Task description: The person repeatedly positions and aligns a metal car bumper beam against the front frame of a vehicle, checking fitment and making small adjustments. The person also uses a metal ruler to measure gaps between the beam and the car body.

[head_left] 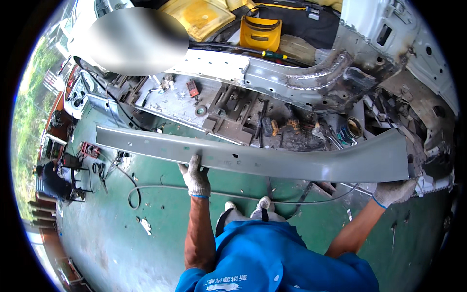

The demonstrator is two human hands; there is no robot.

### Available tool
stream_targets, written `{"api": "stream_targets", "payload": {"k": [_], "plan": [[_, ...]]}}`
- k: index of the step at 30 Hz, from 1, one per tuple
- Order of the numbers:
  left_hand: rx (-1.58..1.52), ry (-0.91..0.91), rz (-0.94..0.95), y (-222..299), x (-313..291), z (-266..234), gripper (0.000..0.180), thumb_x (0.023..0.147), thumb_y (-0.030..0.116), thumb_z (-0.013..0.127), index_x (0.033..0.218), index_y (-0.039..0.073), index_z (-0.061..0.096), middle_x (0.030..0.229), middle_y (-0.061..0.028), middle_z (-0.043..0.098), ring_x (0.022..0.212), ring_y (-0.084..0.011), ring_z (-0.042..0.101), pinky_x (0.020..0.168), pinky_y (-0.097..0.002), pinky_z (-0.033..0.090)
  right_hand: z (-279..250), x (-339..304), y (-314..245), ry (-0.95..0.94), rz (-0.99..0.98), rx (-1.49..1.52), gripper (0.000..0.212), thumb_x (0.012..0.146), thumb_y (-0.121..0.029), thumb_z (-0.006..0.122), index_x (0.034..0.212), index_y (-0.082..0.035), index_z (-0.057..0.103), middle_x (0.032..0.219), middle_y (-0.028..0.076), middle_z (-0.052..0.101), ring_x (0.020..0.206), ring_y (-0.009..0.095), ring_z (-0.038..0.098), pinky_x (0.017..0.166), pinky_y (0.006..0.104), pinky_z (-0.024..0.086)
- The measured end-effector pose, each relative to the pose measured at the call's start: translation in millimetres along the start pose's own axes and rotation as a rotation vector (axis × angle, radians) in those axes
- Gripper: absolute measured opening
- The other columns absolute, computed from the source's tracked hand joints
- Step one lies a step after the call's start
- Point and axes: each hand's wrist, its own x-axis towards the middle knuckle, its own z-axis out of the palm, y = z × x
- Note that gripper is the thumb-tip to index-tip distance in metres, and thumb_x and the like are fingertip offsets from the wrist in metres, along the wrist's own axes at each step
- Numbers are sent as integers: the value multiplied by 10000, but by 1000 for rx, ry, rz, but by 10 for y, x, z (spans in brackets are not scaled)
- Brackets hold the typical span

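Observation:
A long grey car sill panel spans the view from left to right, with slots in its face and a wider, upswept right end. My left hand, in a pale knit glove, grips its lower edge left of the middle; part of the fingers shows against the face. Under the wide right end, my right hand, gloved too, closes on the lower edge, its fingertips partly hidden by the panel. Beyond the panel lies the car body's bare metal sill, with rough, burnt-looking metal along its curved right part.
A metal bench below the car body bears clamps, hammers, a tin can and a red box. A grey hose crosses the green floor by my feet. A yellow-handled screwdriver lies inside the car. Another person is far left.

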Motion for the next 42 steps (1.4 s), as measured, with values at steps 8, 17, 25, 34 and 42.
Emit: {"api": "stream_targets", "payload": {"k": [8,17,25,34,42], "plan": [[0,-92,-78,-25,55,-151,861,863,55,776,1573,207,313,1451,-107,518,1271,-309,567,954,-603,532,-142,-377,-268,-146,-55,-32,767,1004,-629,553,1539,-82,490,1493,151,566,1376,340,546,1141,527,465],[65,-58,-167,0,200,-414,898,852,55,776,1595,196,292,1453,-136,527,1255,-323,576,933,-583,543,-262,-845,-346,-234,-58,-36,744,1027,-624,543,1550,-98,494,1345,117,649,1283,283,596,1097,511,491],[142,-84,-220,31,465,-368,943,833,93,800,1601,137,254,1395,-145,539,1198,-315,582,915,-589,542,182,-1205,-317,-1,-118,-145,707,1071,-587,473,1545,-61,478,1483,169,567,1370,320,526,1176,514,412],[226,-133,-236,-148,932,-69,957,842,205,817,1604,111,247,1363,-171,572,1206,-326,581,912,-621,542,262,-966,-102,57,-145,-156,599,1100,-463,494,1525,-42,476,1515,123,555,1404,281,505,1202,491,375],[220,-135,-254,-466,1527,813,1068,801,172,840,1625,59,170,1340,-188,582,1131,-329,610,880,-589,560,446,-2,547,-13,-319,-411,538,1080,-392,552,1472,-27,501,1484,126,552,1370,261,513,1182,480,379]]}}
